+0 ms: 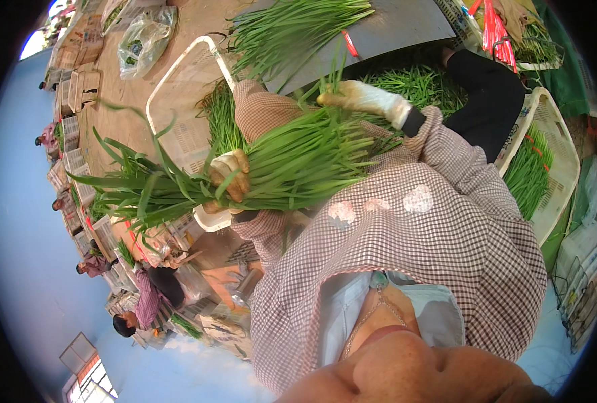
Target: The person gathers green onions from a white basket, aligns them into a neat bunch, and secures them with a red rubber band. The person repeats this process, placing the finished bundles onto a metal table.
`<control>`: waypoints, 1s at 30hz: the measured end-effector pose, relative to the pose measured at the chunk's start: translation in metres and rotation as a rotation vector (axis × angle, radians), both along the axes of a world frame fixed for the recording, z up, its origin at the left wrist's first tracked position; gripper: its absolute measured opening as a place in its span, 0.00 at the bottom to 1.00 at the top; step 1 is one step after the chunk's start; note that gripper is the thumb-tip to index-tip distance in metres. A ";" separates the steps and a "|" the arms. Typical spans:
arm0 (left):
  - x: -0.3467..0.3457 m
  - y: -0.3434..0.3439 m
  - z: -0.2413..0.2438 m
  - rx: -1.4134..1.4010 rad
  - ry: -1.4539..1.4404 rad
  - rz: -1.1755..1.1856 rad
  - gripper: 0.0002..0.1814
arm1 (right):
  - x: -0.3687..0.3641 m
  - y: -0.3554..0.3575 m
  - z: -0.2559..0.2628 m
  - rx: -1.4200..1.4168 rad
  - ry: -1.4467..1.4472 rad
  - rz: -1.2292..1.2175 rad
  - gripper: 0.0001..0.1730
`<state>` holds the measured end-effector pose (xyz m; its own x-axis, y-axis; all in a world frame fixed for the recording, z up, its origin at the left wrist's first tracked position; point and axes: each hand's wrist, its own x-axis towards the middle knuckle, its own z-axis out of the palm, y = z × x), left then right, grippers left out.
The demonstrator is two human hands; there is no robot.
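My left hand (pixel 229 176), in a stained pale glove, is closed round a large bunch of garlic chives (pixel 298 166). The cut ends point towards my checked smock and the leaf tips spread out to the left. My right hand (pixel 361 98), also gloved, is above the bunch with its fingers curled on a few loose chive blades (pixel 333 75). Another pile of chives (pixel 298 35) lies on a grey board (pixel 409 30) at the top, close to a red tie (pixel 350 44). More chives (pixel 419 85) lie under the board's edge.
A white plastic crate (pixel 155 95) with chives stands left of my knee. Another crate (pixel 563 166) at the right holds chives with red ties. Red strips (pixel 497 35) hang at the top right. A clear plastic bag (pixel 145 48) lies on the floor. Several people work among crates at the left.
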<state>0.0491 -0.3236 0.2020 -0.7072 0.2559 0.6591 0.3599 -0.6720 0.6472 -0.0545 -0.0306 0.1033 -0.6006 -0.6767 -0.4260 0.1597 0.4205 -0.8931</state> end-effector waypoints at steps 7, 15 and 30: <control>-0.014 0.023 -0.004 0.200 0.133 -0.100 0.10 | 0.021 -0.010 -0.053 0.261 0.613 -0.130 0.23; -0.024 0.016 -0.017 0.639 0.214 -0.081 0.08 | 0.008 0.066 -0.112 -0.222 0.114 -0.439 0.25; -0.038 -0.007 -0.055 0.738 0.147 0.131 0.17 | 0.022 0.007 0.016 -0.884 -0.366 -0.251 0.21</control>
